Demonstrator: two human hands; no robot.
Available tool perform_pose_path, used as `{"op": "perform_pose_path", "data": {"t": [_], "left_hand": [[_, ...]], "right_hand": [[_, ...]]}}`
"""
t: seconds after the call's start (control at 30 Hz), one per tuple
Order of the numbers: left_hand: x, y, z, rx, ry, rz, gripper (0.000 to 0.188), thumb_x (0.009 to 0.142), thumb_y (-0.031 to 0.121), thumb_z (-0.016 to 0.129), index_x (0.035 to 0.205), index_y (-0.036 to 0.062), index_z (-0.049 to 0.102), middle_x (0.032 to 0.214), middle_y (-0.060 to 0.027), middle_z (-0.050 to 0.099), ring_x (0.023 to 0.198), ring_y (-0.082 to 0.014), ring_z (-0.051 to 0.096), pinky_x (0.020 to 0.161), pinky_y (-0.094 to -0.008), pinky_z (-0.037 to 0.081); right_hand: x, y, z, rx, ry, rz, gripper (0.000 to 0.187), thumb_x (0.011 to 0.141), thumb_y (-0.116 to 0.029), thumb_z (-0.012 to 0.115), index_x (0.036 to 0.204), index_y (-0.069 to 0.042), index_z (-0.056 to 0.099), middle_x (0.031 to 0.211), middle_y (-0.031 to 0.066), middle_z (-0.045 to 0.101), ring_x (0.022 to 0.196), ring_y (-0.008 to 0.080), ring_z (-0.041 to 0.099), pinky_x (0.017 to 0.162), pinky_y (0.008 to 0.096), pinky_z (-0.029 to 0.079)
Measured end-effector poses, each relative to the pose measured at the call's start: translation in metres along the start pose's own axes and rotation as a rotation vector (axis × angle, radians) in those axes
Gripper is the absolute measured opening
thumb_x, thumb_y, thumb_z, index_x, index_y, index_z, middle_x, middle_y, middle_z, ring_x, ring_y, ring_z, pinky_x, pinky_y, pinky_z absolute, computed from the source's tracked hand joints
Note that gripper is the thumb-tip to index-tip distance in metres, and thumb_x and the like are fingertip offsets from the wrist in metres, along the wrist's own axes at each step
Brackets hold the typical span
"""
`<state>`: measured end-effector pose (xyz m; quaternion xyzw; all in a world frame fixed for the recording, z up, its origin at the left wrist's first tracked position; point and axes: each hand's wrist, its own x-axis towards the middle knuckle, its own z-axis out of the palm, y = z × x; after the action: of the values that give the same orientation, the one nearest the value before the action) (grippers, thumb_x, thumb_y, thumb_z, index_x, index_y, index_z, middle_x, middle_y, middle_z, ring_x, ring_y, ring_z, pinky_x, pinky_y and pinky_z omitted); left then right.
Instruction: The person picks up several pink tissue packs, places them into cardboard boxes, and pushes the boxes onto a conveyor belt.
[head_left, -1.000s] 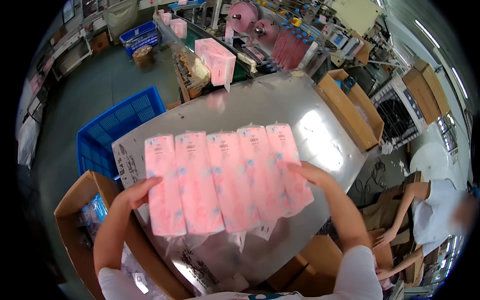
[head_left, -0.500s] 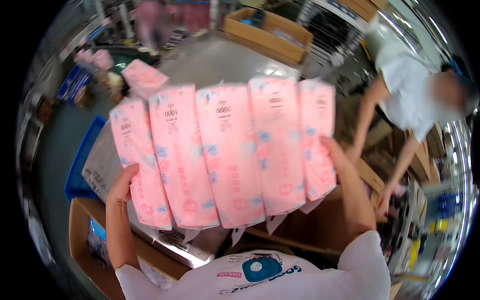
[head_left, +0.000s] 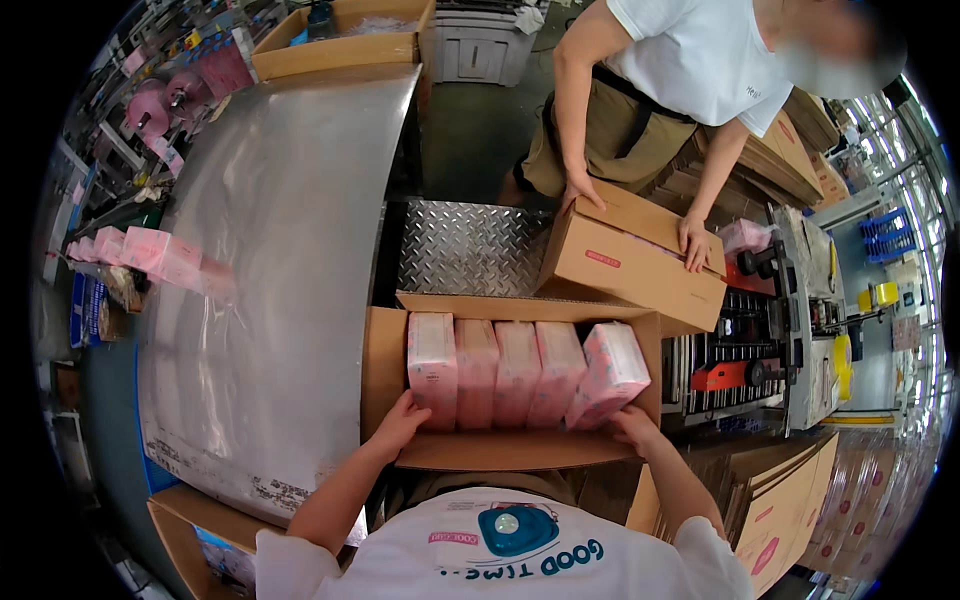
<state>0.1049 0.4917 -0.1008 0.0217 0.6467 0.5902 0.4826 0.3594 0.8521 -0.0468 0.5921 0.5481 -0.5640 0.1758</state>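
A row of several pink, flower-printed soft packs stands in an open cardboard box in front of me. The rightmost pack leans and is set slightly apart from the others at its top. My left hand reaches over the box's near left side, its fingers closed against the lower end of the leftmost pack. At the opposite end, my right hand presses the lower part of the leaning pack. The fingertips of both hands are partly hidden by the packs.
Left of the box lies a shiny metal table, with more pink packs at its far left edge. A co-worker at the upper right holds a closed carton. Flat cartons stand at the lower right.
My hands have carried the row of packs from above the metal table down into the box. My view has turned right, and the co-worker now has both hands on a carton.
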Motion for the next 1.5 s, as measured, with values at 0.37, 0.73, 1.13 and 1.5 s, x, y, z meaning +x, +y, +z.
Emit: {"op": "perform_pose_path", "data": {"t": [0.37, 0.73, 1.13, 1.5], "left_hand": [[-0.159, 0.028, -0.106, 0.315, 0.729, 0.212, 0.032, 0.093, 0.013, 0.048, 0.121, -0.0022, 0.05, 0.116, -0.0108, 0.057, 0.107, -0.0187, 0.053, 0.094, -0.0298, 0.04], [-0.402, -0.254, -0.226, 0.246, 1.245, -0.932, 0.028, 0.087, 0.019, 0.052, 0.106, -0.0006, 0.059, 0.095, -0.0124, 0.063, 0.085, -0.0235, 0.06, 0.067, -0.0367, 0.05], [-0.286, -0.152, -0.156, -0.286, 1.223, -0.534, 0.025, 0.083, 0.02, 0.056, 0.099, 0.0011, 0.061, 0.083, -0.0081, 0.061, 0.077, -0.0215, 0.058, 0.057, -0.0424, 0.053], [-0.442, -0.166, -0.132, -0.903, 1.797, 0.3, 0.019, 0.083, 0.021, 0.058, 0.1, 0.0117, 0.059, 0.092, -0.0007, 0.06, 0.081, -0.017, 0.058, 0.055, -0.0365, 0.05]], "right_hand": [[0.073, -0.075, 0.087, -1.046, 0.103, -0.418, 0.111, 0.059, -0.061, 0.07, 0.143, -0.009, 0.018, 0.149, 0.0152, 0.012, 0.135, 0.0407, 0.01, 0.092, 0.076, 0.014], [0.235, -0.035, 0.167, -1.014, 0.187, -0.707, 0.069, 0.085, -0.049, 0.045, 0.132, 0.001, 0.04, 0.14, 0.023, 0.031, 0.133, 0.0364, 0.02, 0.108, 0.0513, 0.014], [0.221, -0.147, 0.321, -1.085, -0.051, -0.735, 0.066, 0.087, -0.053, 0.046, 0.126, 0.001, 0.046, 0.126, 0.0246, 0.049, 0.115, 0.0408, 0.047, 0.096, 0.0437, 0.039], [0.2, -0.145, 0.303, -1.511, -0.207, -1.13, 0.055, 0.084, -0.034, 0.055, 0.121, 0.005, 0.05, 0.118, 0.0242, 0.055, 0.109, 0.0339, 0.054, 0.094, 0.0379, 0.041]]}}
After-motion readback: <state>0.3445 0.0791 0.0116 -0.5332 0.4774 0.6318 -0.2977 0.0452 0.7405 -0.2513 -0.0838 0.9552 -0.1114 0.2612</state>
